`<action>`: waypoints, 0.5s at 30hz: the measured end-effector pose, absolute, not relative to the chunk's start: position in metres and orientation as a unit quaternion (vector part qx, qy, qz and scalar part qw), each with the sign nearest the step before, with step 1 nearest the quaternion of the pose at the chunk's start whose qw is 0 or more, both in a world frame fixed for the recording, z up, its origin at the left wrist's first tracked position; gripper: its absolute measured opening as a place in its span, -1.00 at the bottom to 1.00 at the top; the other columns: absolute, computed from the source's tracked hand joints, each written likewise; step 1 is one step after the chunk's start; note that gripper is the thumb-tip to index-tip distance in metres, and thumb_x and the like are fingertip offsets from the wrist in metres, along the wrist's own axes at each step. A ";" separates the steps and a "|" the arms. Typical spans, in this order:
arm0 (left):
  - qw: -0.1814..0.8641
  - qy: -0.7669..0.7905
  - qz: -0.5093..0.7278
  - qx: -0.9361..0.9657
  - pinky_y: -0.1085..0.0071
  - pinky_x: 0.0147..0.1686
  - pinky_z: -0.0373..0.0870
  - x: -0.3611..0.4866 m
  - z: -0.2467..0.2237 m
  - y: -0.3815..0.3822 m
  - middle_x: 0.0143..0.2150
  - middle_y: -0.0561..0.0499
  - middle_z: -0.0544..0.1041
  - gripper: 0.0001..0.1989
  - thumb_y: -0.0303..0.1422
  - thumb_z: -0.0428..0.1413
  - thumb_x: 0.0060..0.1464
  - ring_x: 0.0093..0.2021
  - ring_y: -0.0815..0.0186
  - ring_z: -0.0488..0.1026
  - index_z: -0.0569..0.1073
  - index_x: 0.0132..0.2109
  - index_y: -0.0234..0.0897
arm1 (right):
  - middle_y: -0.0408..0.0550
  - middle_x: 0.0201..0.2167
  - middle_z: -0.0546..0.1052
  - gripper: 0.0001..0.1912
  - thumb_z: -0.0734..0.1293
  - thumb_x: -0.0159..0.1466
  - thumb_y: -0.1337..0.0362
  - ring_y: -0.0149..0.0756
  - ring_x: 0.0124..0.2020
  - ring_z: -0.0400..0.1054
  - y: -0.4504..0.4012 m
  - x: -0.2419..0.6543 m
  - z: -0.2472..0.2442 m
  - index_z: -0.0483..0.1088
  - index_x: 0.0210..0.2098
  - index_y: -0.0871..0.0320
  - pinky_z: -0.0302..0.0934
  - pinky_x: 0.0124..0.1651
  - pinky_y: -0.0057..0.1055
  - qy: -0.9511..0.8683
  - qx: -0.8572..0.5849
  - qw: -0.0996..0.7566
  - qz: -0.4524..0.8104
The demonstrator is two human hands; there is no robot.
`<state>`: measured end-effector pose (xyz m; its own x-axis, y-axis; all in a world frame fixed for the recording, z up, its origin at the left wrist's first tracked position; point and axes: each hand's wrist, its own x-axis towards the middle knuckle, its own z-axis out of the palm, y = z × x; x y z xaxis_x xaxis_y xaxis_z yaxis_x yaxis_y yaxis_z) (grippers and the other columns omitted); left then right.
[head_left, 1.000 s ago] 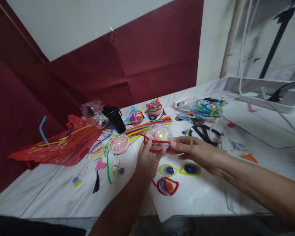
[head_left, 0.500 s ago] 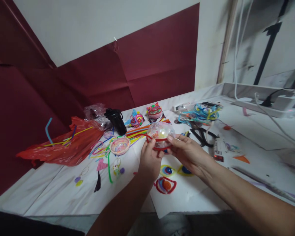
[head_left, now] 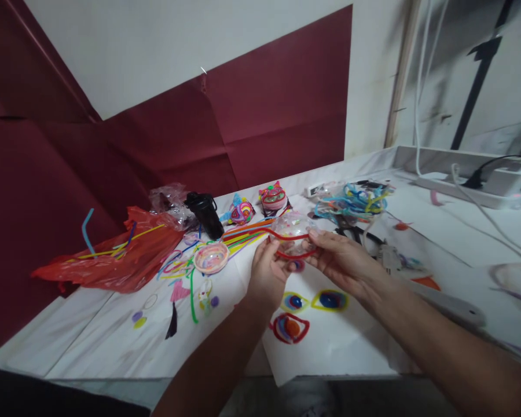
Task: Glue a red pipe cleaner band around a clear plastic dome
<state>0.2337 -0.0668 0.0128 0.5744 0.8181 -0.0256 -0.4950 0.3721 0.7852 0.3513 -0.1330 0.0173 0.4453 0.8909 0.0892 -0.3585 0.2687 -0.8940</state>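
Holding, left hand (head_left: 267, 272): fingers were curled with the thumb close to them; it had hold of the left near edge of the clear dome.
Holding, right hand (head_left: 345, 260): fingers were mostly closed; thumb and fingers pinched the dome's right edge and the red strip.
Clear dome (head_left: 293, 223): was suspended above the table between both hands.
Red strip (head_left: 290, 237): crossed the dome's near side, one end projecting left; bonding could not be determined.
Strip hazard: the strip could have sprung off the curve if either thumb eased.
Dome hazard: the thin-looking shell could have dented under uneven pressure, or slipped through a loose pinch.
Eye pieces (head_left: 330, 300): lay near, below the hands; a dropped dome or dragging wrist could have shifted them.
Pink bowl (head_left: 211, 258): stood left of the hands.
Straight strips (head_left: 248, 229): lay far left, behind the bowl; the projecting end could have snagged there.
Scissors (head_left: 371, 236): lay right, partly hidden by the right hand.
Decorated balls (head_left: 273, 200): stood farthest, near the wall.
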 end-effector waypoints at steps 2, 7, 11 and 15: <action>0.780 0.216 0.430 0.399 0.50 -0.49 0.28 0.233 0.010 -0.063 -0.25 0.06 0.49 -0.64 -0.41 0.17 -0.05 -0.42 0.38 0.45 0.30 -0.07 -0.16 | -0.10 -0.53 0.48 -0.73 0.51 -0.06 0.12 -0.27 -0.46 0.39 -0.132 0.355 0.015 0.40 -0.49 0.09 0.39 -0.29 -0.30 -0.275 -0.410 0.745 0.447; 0.751 0.208 0.443 0.444 0.45 -0.37 0.40 0.227 0.009 -0.056 -0.23 0.03 0.50 -0.64 -0.52 0.15 -0.09 -0.30 0.34 0.48 0.34 -0.10 -0.20 | -0.16 -0.55 0.46 -0.80 0.51 -0.02 0.25 -0.38 -0.49 0.36 -0.130 0.361 0.009 0.41 -0.49 0.11 0.36 -0.37 -0.43 -0.208 -0.365 0.756 0.502; 0.807 0.203 0.405 0.379 0.45 -0.34 0.44 0.227 0.009 -0.053 -0.29 0.00 0.55 -0.81 -0.51 0.10 0.02 -0.34 0.36 0.51 0.38 -0.17 -0.27 | -0.19 -0.54 0.47 -0.81 0.51 0.01 0.28 -0.42 -0.47 0.38 -0.129 0.366 0.006 0.41 -0.47 0.12 0.38 -0.31 -0.46 -0.188 -0.334 0.758 0.528; 0.850 0.186 0.342 0.354 0.54 -0.42 0.43 0.228 0.008 -0.050 -0.31 -0.03 0.58 -0.87 -0.45 0.04 0.15 -0.32 0.37 0.55 0.45 -0.16 -0.32 | -0.19 -0.55 0.49 -0.84 0.50 0.03 0.30 -0.42 -0.48 0.39 -0.129 0.368 0.006 0.42 -0.47 0.12 0.39 -0.31 -0.48 -0.179 -0.323 0.752 0.546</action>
<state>0.2276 -0.0503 0.0083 0.6972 0.7131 -0.0737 -0.4502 0.5155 0.7291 0.3680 -0.1293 0.0058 0.3405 0.9365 -0.0836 -0.7048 0.1954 -0.6820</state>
